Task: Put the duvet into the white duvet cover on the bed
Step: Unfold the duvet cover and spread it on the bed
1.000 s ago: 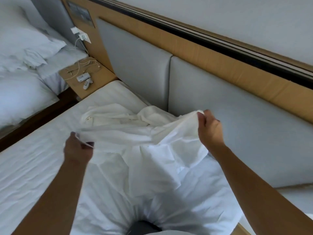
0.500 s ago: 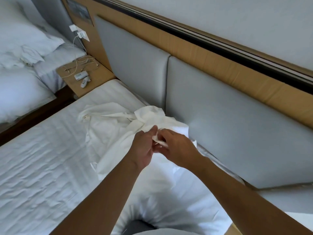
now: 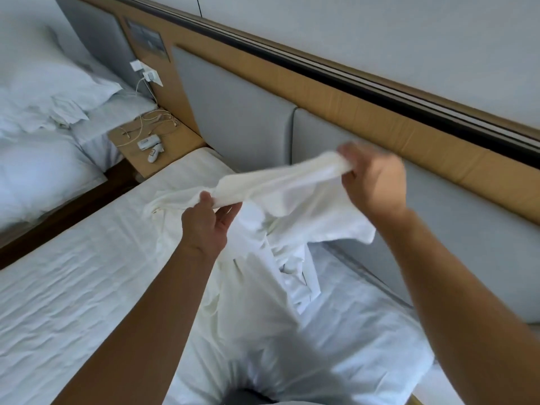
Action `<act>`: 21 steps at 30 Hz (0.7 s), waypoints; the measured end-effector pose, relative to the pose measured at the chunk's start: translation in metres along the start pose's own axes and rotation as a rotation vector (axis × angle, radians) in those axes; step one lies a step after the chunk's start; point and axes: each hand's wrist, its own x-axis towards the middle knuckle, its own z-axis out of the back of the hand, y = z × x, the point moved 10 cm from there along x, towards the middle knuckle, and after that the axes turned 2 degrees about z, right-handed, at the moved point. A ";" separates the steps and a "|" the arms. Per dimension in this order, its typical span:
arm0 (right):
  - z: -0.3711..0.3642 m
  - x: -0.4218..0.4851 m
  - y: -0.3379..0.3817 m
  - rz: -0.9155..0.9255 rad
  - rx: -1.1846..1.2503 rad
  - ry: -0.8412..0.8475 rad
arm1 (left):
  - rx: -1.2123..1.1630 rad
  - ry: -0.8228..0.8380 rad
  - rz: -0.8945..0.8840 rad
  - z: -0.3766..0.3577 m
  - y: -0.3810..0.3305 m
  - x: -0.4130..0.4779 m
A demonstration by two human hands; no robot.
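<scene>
The white duvet cover (image 3: 280, 197) is bunched and lifted above the bed (image 3: 73, 287), near the grey padded headboard. My right hand (image 3: 371, 179) grips one gathered end of it, raised in front of the headboard. My left hand (image 3: 207, 220) holds the cover lower and to the left, fingers under the fabric and thumb on top. The rest of the cover hangs down and trails toward me over the mattress. I cannot tell the duvet apart from the other white bedding.
The grey headboard (image 3: 239, 121) with its wooden frame runs along the back. A wooden bedside shelf (image 3: 172, 147) carries cables and small white devices. A second bed with pillows (image 3: 43, 92) stands at the left, across a dark gap.
My hands were together on the cover half a second ago. They have drawn apart, the right rising toward the headboard, the left moving left, and the fabric is stretched between them.
</scene>
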 end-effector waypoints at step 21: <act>-0.038 0.043 0.127 0.192 -0.050 0.609 | 1.216 0.132 -1.080 -0.106 -0.055 -0.125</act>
